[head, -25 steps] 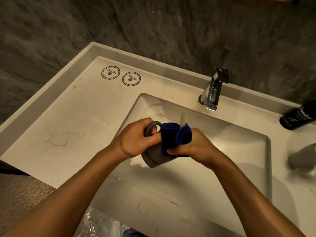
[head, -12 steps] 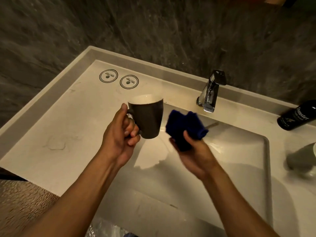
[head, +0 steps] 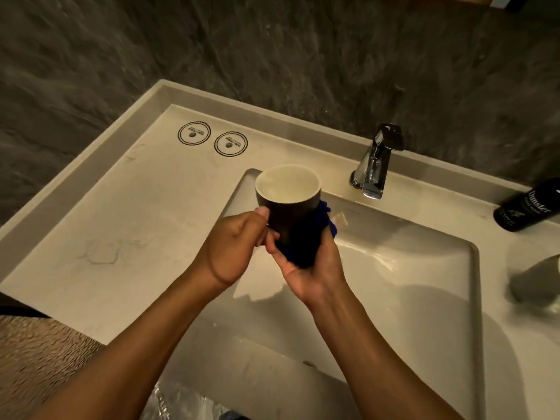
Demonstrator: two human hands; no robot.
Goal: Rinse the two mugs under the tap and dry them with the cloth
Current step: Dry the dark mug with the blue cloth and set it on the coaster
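A dark mug [head: 288, 204] with a pale inside stands upright above the left end of the basin. My left hand [head: 233, 250] grips its handle side, the handle itself hidden by my fingers. My right hand [head: 306, 268] cups a blue cloth [head: 303, 247] against the mug's lower wall and base. A second, grey mug [head: 536, 280] lies on its side on the counter at the right edge, blurred. The chrome tap [head: 375, 165] stands behind the basin, with no water visibly running.
The rectangular sink [head: 424, 268] is wet inside. A black bottle [head: 527, 207] lies on the counter at the far right. Two round printed marks [head: 212, 139] sit on the left counter. A dark stone wall rises behind the raised counter edge.
The mug was turned from lying sideways with the cloth at its mouth to upright. The cloth came away for a moment and is now pressed under and around the mug's base.
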